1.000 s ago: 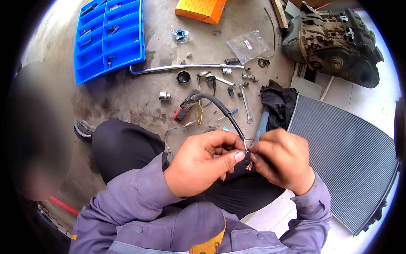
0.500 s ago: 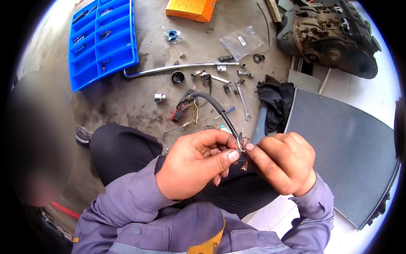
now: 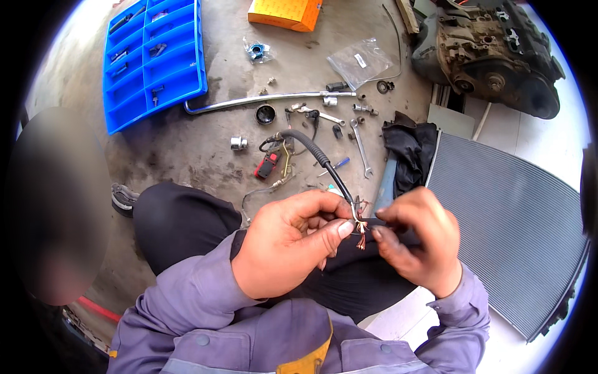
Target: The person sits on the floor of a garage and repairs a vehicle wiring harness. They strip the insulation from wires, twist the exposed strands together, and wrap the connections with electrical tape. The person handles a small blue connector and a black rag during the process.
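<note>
My left hand (image 3: 293, 243) pinches the stripped end of a black wiring cable (image 3: 336, 177) between thumb and forefinger. Thin wires (image 3: 360, 228) fan out past the thumb, pale and reddish, some with bare copper strands at their tips. The cable arches up and away from me, with a ribbed sleeve on its upper part. Just right of the wires is my right hand (image 3: 423, 237), thumb and forefinger apart and no object visible between them. Its other fingers curl in toward the palm.
A blue compartment tray (image 3: 144, 87) stands far left beside a long metal bar (image 3: 249, 101). Wrenches (image 3: 360, 148), sockets (image 3: 238, 143) and a red-and-black tool (image 3: 267, 165) lie ahead. A finned radiator (image 3: 504, 218) is at right, below an engine block (image 3: 492, 56). Another person sits left.
My right thumb and forefinger have parted and drawn slightly right, off the wires they were touching. My left hand keeps its pinch. The view has shifted slightly.
</note>
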`<act>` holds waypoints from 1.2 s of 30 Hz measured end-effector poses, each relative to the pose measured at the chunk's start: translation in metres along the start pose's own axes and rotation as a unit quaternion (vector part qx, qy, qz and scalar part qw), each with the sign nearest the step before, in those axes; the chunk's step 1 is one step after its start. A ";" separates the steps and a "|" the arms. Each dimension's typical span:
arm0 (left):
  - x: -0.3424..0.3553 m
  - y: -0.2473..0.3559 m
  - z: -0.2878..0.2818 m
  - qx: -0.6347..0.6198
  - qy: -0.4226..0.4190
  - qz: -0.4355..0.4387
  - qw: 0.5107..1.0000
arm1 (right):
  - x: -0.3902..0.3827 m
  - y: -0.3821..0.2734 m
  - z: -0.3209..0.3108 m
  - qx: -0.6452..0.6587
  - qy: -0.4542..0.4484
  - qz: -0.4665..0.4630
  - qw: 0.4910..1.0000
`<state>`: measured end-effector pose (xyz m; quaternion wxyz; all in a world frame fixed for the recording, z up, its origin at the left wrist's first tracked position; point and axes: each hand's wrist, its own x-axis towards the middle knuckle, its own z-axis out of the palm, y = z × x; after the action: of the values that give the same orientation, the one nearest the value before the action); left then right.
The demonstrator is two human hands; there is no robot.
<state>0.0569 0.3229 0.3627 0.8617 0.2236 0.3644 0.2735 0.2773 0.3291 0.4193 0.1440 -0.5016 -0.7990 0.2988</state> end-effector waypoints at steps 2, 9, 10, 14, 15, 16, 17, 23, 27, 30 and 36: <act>-0.001 0.000 0.004 -0.044 0.008 -0.023 0.999 | 0.002 0.005 -0.003 -0.166 0.037 -0.183 0.968; -0.001 -0.008 0.007 -0.010 0.017 0.014 1.000 | 0.008 0.003 0.005 -0.149 0.013 -0.180 0.972; -0.001 -0.011 0.007 0.007 0.016 0.035 0.999 | 0.007 -0.001 0.008 -0.057 0.004 -0.086 0.995; 0.005 -0.010 -0.002 0.247 -0.012 0.232 0.941 | 0.011 -0.009 0.007 0.494 -0.101 0.462 0.729; 0.005 -0.010 -0.003 0.241 -0.021 0.214 0.947 | 0.010 -0.001 0.006 0.596 -0.121 0.510 0.608; 0.005 -0.009 -0.004 0.234 -0.028 0.195 0.952 | 0.009 -0.001 0.004 0.519 -0.114 0.467 0.707; 0.005 -0.007 -0.003 0.139 -0.025 0.116 0.983 | 0.006 -0.002 0.002 0.432 -0.105 0.416 0.793; 0.006 0.000 -0.002 -0.111 -0.026 -0.067 0.991 | 0.009 0.002 -0.012 -0.197 0.029 -0.207 0.958; 0.003 0.002 0.002 -0.123 -0.031 -0.073 0.989 | 0.012 0.004 -0.006 -0.165 0.007 -0.209 0.964; 0.003 -0.003 0.001 0.023 -0.029 0.054 0.998 | 0.007 0.002 0.000 0.038 -0.048 -0.005 0.998; 0.009 -0.006 -0.001 0.253 -0.025 0.228 0.940 | 0.006 -0.001 -0.005 0.547 -0.141 0.493 0.661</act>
<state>0.0633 0.3244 0.3539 0.7001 0.5177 0.3395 0.3559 0.2763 0.3356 0.4230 0.1101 -0.6046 -0.1379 0.7767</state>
